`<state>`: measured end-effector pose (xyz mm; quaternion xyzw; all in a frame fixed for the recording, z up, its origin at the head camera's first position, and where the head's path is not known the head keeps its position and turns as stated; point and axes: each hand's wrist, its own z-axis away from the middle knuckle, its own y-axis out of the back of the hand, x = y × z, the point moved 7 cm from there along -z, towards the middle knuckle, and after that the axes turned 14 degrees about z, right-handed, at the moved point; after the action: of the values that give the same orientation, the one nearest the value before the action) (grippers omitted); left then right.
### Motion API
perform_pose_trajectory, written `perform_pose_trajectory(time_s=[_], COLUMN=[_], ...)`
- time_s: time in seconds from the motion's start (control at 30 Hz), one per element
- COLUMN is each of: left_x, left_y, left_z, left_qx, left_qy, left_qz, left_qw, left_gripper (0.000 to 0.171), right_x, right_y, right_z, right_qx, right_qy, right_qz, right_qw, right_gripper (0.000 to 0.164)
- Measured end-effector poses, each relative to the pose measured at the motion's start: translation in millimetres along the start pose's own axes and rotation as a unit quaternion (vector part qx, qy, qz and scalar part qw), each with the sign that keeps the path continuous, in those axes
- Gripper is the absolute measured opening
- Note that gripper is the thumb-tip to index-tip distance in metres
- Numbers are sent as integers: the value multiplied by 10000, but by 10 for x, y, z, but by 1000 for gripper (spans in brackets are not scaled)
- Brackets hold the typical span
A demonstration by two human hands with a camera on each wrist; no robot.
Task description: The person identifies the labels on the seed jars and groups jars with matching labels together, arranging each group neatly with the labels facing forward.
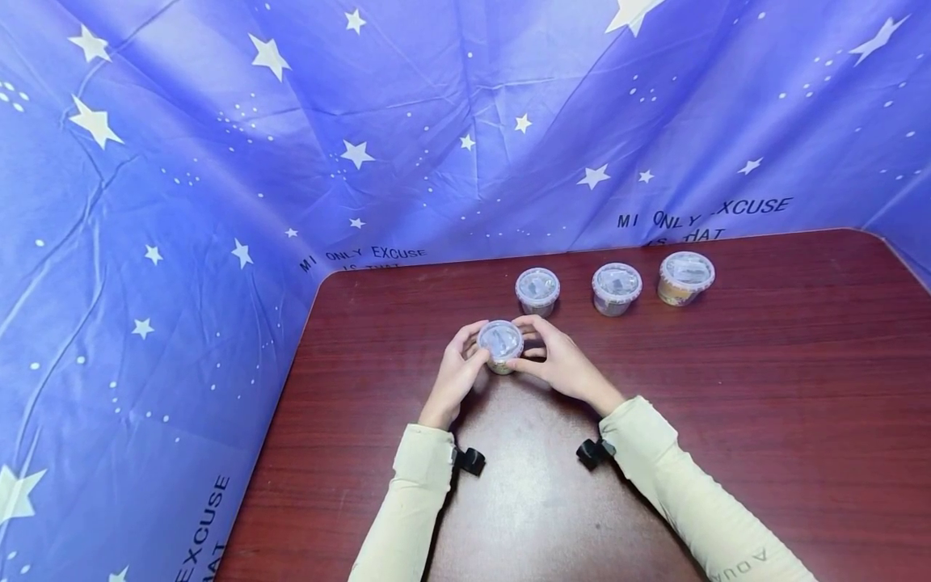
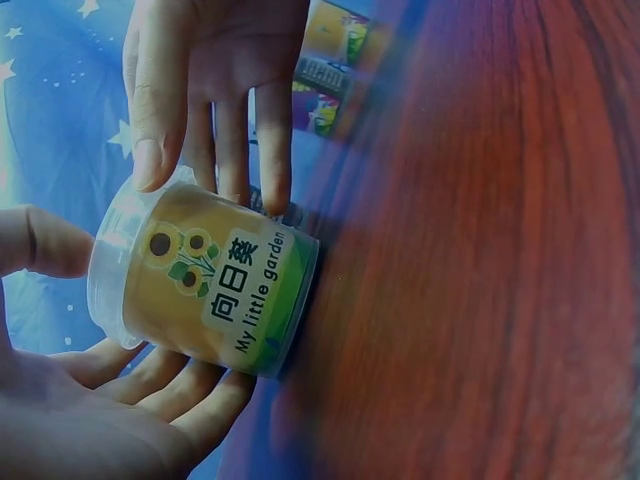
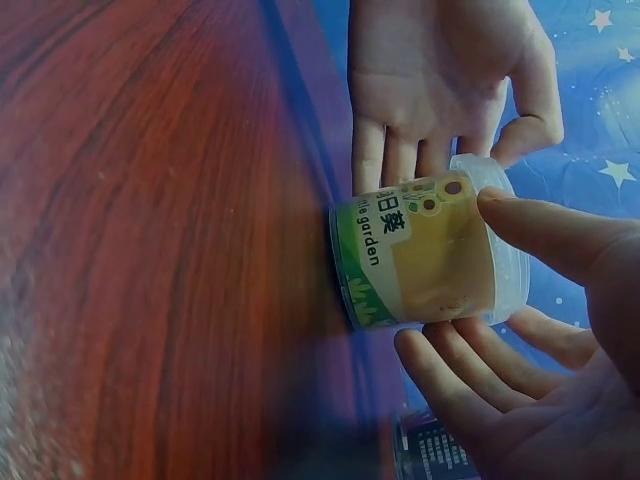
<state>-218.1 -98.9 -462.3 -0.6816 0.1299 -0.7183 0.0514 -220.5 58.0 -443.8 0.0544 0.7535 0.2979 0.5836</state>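
Observation:
A small round plastic tub [image 1: 500, 341] with a clear lid stands upright between both hands near the middle of the table. Its label shows sunflowers and the words "My little garden" on the seed tub [image 2: 215, 285] in the left wrist view. From the left side, the left hand [image 1: 457, 370] holds it with curved fingers along the wall and the thumb by the lid. On the opposite side the right hand [image 1: 558, 362] grips it, its thumb [image 3: 545, 228] against the lid's edge. Whether its base touches the table cannot be told.
Three similar lidded tubs stand behind: one [image 1: 537, 293] just beyond the hands, another [image 1: 616, 289] to its right, and a third [image 1: 686, 279] farther right. The dark red wooden table [image 1: 785, 420] meets a blue star-patterned curtain [image 1: 436, 105] at its back and left.

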Motion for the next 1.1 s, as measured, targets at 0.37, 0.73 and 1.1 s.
perform_pose_trajectory(time_s=[0.37, 0.73, 1.1], left_x=[-18, 55, 204], left_y=[-3, -38, -50], left_z=[3, -9, -38], left_qx=[50, 38, 7], left_qy=[53, -176, -642], left_qz=[-124, -28, 41], left_qw=[9999, 9998, 9979], left_gripper=[58, 59, 50], right_x=[-55, -80, -102], right_y=[-2, 54, 178], right_z=[12, 29, 44], right_qx=[0, 133, 441], right_qy=[198, 255, 318], right_qz=[25, 408, 564], right_qw=[9998, 9988, 9969], right_gripper=[57, 57, 54])
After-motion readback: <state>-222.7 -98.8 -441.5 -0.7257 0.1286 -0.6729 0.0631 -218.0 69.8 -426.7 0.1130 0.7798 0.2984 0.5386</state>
